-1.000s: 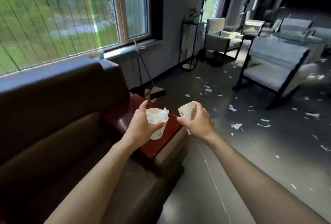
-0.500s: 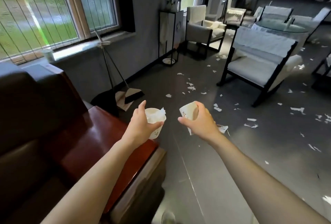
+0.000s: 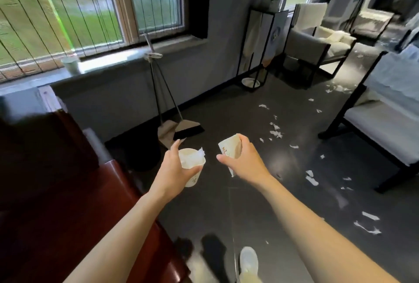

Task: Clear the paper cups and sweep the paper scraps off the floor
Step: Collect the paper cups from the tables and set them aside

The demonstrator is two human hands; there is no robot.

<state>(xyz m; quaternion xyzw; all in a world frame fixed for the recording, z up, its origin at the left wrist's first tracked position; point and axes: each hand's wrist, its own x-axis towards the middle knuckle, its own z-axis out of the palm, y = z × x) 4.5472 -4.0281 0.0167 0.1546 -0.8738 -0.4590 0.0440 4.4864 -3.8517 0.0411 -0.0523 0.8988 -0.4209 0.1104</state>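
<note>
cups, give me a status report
Left hand grips paper-stuffed cup; right hand grips second cup. Scraps unswept on floor. Broom untouched at wall ahead.

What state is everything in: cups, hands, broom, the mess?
White paper cup with crumpled paper inside: upright, gripped by left hand.
Red-marked white paper cup: tilted, gripped by right hand.
Long-handled broom: leaning against grey wall, untouched.
White paper scraps: scattered on dark floor.
Pale cup on windowsill: upright.
</note>
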